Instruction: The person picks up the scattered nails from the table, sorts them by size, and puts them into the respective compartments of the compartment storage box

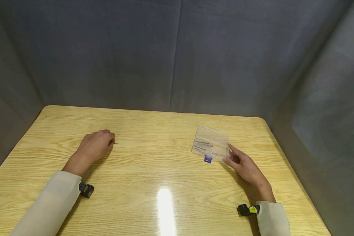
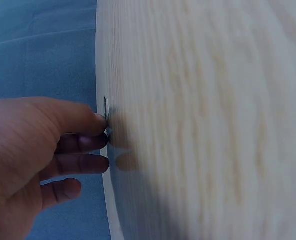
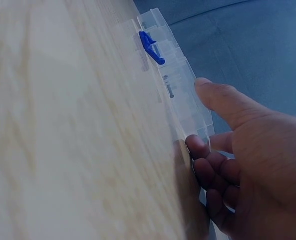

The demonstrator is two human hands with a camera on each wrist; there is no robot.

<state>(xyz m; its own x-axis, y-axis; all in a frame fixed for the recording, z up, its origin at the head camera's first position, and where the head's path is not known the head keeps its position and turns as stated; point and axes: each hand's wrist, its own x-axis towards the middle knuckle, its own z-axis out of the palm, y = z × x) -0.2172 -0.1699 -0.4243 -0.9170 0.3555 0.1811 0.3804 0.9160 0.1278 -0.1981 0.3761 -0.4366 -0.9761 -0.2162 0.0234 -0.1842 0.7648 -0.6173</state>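
At the left of the table, my left hand [image 1: 95, 144] has its fingertips down at the wood. Between thumb and forefinger it pinches a thin, dark metal piece [image 2: 106, 104], most of it hidden by the fingers. My right hand [image 1: 245, 166] holds the right end of a clear plastic box [image 1: 221, 150], thumb on the near side and fingers round the end. The box stands open, its lid [image 1: 212, 133] toward the back. Several thin metal pieces [image 1: 203, 143] lie in its left part. A blue latch [image 1: 207, 159] sticks out at its front edge.
The wood-grain table [image 1: 141, 170] has rounded far corners. A grey curtain [image 1: 112, 59] hangs behind it and at both sides. Light glares off the table's near middle. Each wrist carries a small black camera [image 1: 86, 189].
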